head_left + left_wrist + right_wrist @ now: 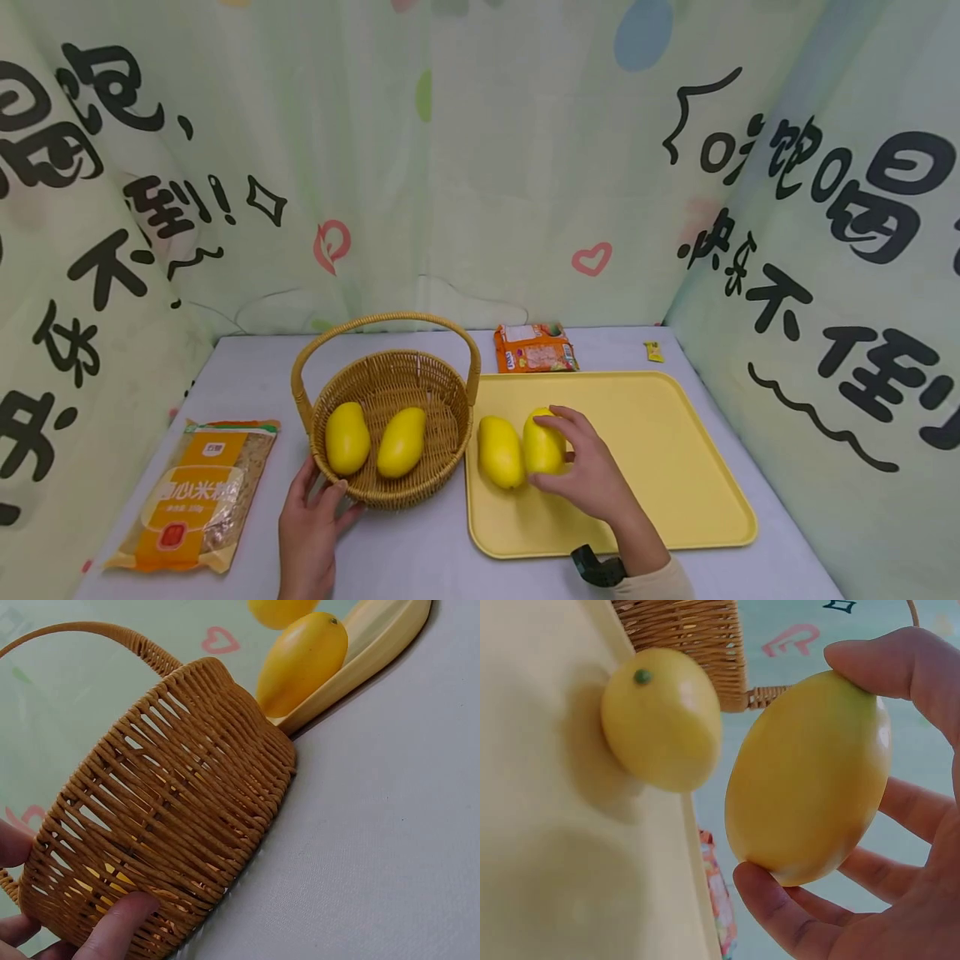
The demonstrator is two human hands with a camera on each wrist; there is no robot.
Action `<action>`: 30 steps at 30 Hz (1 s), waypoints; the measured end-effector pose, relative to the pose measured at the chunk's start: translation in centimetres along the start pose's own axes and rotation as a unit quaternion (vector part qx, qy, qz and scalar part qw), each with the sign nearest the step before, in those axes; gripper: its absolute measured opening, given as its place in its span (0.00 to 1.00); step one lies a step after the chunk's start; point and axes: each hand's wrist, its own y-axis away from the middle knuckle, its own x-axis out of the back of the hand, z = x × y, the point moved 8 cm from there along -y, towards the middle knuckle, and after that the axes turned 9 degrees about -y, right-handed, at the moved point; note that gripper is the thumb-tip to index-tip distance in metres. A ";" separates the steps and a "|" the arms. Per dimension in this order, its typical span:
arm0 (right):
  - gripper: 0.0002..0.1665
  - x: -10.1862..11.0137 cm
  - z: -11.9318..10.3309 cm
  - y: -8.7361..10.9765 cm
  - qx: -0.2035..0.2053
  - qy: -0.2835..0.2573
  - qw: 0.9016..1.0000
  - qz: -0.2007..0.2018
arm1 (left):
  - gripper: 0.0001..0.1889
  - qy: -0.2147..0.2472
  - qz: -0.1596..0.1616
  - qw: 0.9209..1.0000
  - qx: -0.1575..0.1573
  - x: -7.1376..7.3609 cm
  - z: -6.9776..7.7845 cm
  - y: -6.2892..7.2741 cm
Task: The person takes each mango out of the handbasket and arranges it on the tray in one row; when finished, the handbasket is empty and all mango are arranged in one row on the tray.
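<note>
My right hand [588,471] holds a yellow mango [806,780] between thumb and fingertips, above the yellow tray [637,467]. In the right wrist view, that mango looks lifted off the tray. Close on its left, a second mango [500,452] lies on the tray near its left edge. A wicker basket [401,497] with a tall arched handle stands left of the tray, with two mangoes inside, one on the left [348,439] and one on the right [401,442]. My left hand [315,529] grips the basket's front left side, its thumb [124,922] against the woven wall.
A bag of grain [198,496] in orange and clear plastic lies at the table's left. Behind the tray lies an orange snack packet [534,348], with a small yellow wrapped piece [654,352] further right. Printed curtains [480,167] enclose the white table [412,558] on three sides.
</note>
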 end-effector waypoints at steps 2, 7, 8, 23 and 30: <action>0.42 0.2 0.5 0.2 -0.009 0.002 1.000 0.002 | 0.42 -0.001 0.000 1.000 0.001 0.0 0.0 0.0; 0.41 0.8 1.5 0.6 -0.025 0.016 1.000 0.005 | 0.42 -0.003 0.002 1.000 0.004 -0.1 0.0 0.1; 0.41 0.9 1.6 0.7 -0.027 0.021 0.999 0.005 | 0.42 -0.003 0.002 1.000 0.005 -0.1 0.0 0.1; 0.43 1.1 3.8 -0.2 -0.025 0.094 0.995 -0.013 | 0.42 -0.002 0.000 1.000 0.001 0.0 0.1 0.2; 0.43 0.4 4.2 -0.6 -0.036 0.115 0.993 -0.020 | 0.42 -0.004 0.001 1.000 0.001 0.1 0.1 0.1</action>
